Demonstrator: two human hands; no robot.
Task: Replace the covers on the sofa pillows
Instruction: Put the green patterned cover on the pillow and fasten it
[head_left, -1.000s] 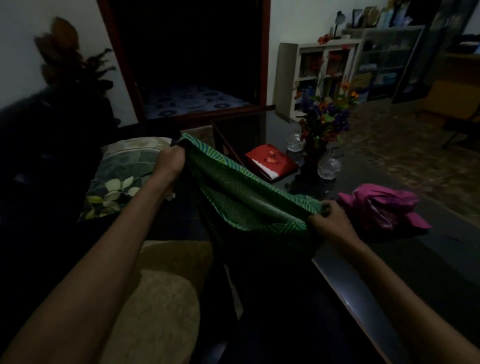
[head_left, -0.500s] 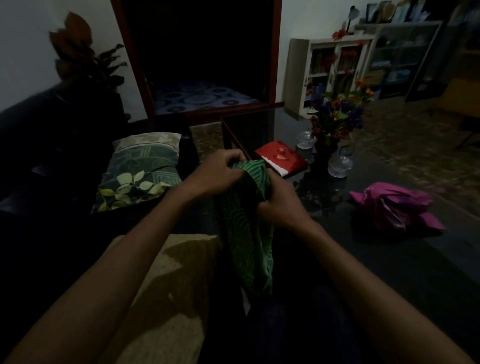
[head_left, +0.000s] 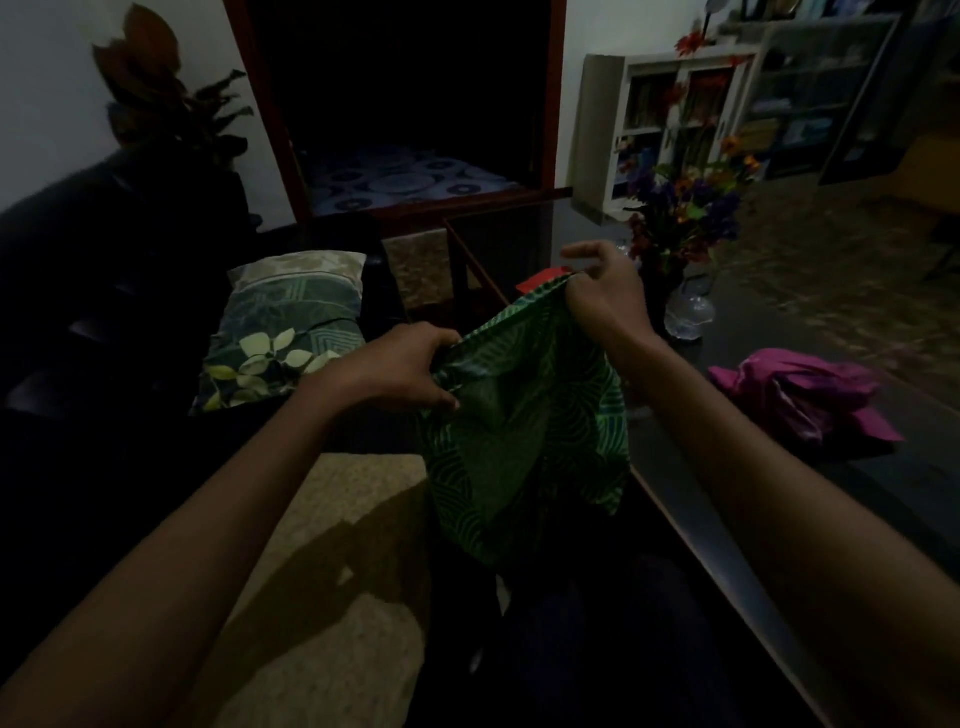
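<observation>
A green patterned pillow cover (head_left: 524, 415) hangs in front of me between both hands. My left hand (head_left: 400, 366) grips its left upper edge at mid-height. My right hand (head_left: 605, 296) pinches the cover's top right corner higher up, with the index finger pointing left. A bare beige pillow (head_left: 332, 597) lies on my lap under my left forearm. A leaf-print pillow (head_left: 285, 332) rests on the dark sofa to the left. A crumpled magenta cover (head_left: 800, 389) lies on the dark table at the right.
A dark glass coffee table (head_left: 737, 519) runs along the right, carrying a flower vase (head_left: 680, 228), clear glass dishes (head_left: 691, 312) and a red item (head_left: 535, 280) behind the green cover. A white shelf (head_left: 670, 119) and a dark doorway stand at the back. A plant stands at the far left.
The hands came together at the cover's top, then drew apart again. Now my right hand is raised with one corner and my left holds the edge lower, spreading the cover.
</observation>
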